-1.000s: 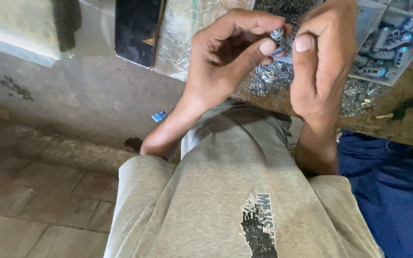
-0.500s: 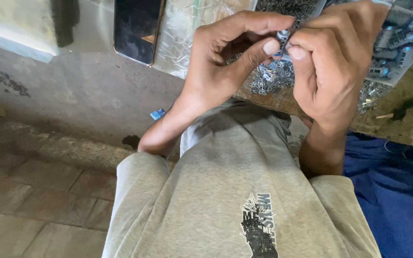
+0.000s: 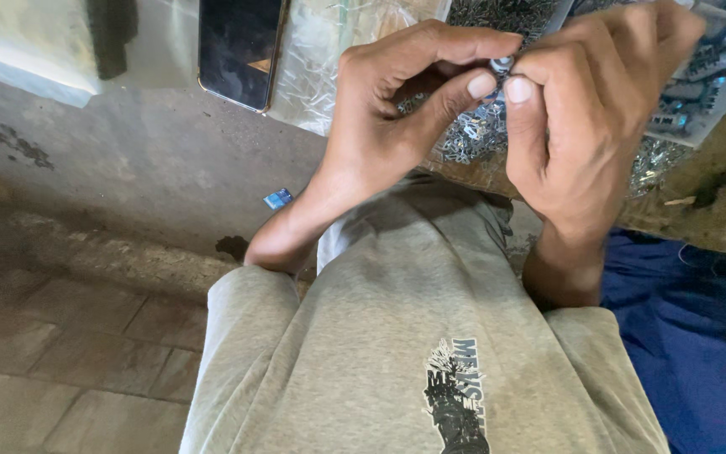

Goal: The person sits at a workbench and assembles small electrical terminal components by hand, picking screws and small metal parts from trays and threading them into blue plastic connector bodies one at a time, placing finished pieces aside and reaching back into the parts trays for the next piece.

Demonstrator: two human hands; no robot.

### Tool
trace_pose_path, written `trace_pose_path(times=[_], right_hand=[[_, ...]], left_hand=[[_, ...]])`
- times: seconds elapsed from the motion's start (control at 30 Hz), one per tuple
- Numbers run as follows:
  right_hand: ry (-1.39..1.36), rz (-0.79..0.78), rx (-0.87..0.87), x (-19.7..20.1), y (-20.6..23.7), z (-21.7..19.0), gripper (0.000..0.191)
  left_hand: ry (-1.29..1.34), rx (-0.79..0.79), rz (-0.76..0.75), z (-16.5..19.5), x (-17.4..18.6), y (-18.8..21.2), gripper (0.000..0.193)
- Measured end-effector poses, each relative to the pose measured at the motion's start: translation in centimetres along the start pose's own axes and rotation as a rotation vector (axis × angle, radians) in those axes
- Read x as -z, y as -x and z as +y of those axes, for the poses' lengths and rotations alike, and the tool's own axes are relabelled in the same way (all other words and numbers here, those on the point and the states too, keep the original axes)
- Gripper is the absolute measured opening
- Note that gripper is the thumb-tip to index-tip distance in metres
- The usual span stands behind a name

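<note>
Both my hands are raised in front of my chest with fingertips meeting. My left hand and my right hand pinch one small silvery metal part between thumbs and forefingers. Most of the part is hidden by the fingers. Beneath the hands lies a heap of small metal pieces on the low work surface.
A dark phone lies face up at top left beside a clear plastic bag. A white tray with several small blue-grey parts sits at top right. A small blue scrap lies on the concrete. Blue cloth is at right.
My right hand has closed in on the left, its fingers curling over the small part. Both hands have shifted slightly up and right in the view.
</note>
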State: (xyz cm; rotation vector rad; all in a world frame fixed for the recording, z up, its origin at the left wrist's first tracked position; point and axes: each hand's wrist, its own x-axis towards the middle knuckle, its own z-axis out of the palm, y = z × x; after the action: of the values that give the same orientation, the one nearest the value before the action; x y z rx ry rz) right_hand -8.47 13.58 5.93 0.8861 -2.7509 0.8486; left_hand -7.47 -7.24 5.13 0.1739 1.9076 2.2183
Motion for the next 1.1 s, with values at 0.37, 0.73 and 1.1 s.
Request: trace_pose_path(times=[0.37,0.73,1.1], right_hand=[[-0.194,0.028,-0.109,-0.9,0.8,-0.1,0.021],[0.105,-0.060,0.139,0.1,0.8,1.5,0.024],[-0.334,0.053,-0.209,-0.9,1.4,-0.8,0.016]], left_hand=[[0.320,0.057,-0.074,-2.4,0.5,0.5,0.020],[0.111,-0.041,-0.078,-2.5,0.9,0.1,0.016],[0.450,0.065,-0.119,-2.9,0.9,0.4,0.020]])
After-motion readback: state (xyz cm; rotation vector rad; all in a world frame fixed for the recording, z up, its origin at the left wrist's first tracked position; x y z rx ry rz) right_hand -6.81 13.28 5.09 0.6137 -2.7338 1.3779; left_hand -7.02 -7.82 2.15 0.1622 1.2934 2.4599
